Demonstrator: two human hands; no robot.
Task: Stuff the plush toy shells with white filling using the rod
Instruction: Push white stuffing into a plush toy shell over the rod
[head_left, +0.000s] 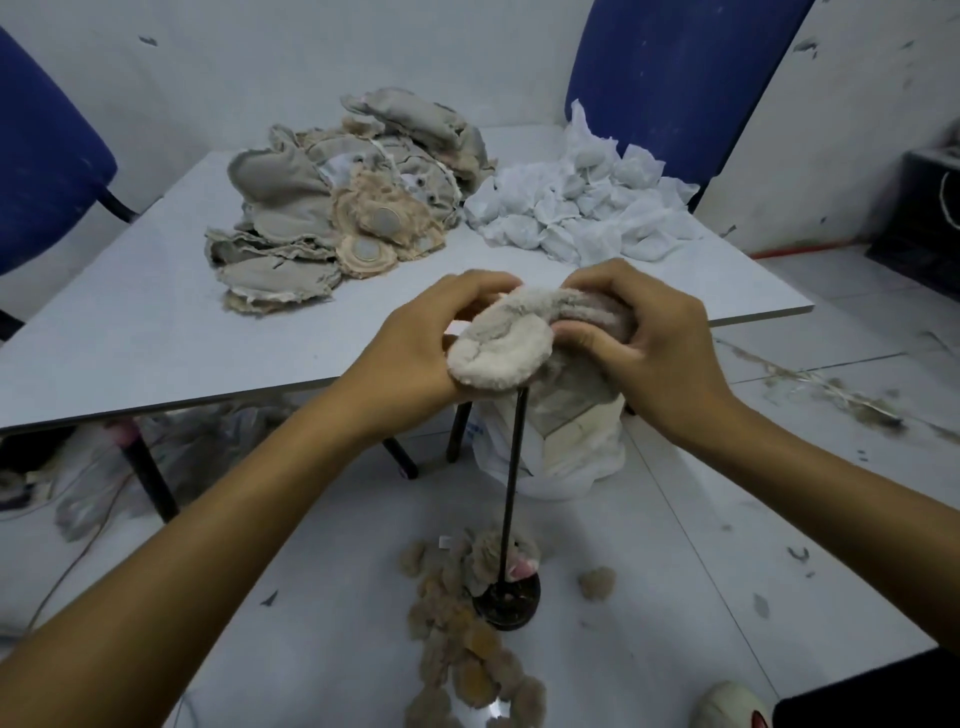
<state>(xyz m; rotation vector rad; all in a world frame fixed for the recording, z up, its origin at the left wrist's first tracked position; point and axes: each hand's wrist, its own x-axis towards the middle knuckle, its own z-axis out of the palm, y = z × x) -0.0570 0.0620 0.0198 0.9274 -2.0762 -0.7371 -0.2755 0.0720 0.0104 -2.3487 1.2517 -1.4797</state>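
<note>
Plush shell (498, 345): beige, held in front of the table's (130, 332) near edge, atop an upright black rod (511, 493) whose round base (506, 603) stands on the floor. Left hand (415, 353): grip closed on the shell's left side. Right hand (644, 338): grip closed on its right side. Table: pile of unstuffed shells (332, 208); beside it, heap of white filling packets (582, 208). Floor: brown pompoms (467, 660) around the base.

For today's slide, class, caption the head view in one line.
Both hands, left hand and right hand, grip a fluffy beige plush shell atop an upright black metal rod.
</note>
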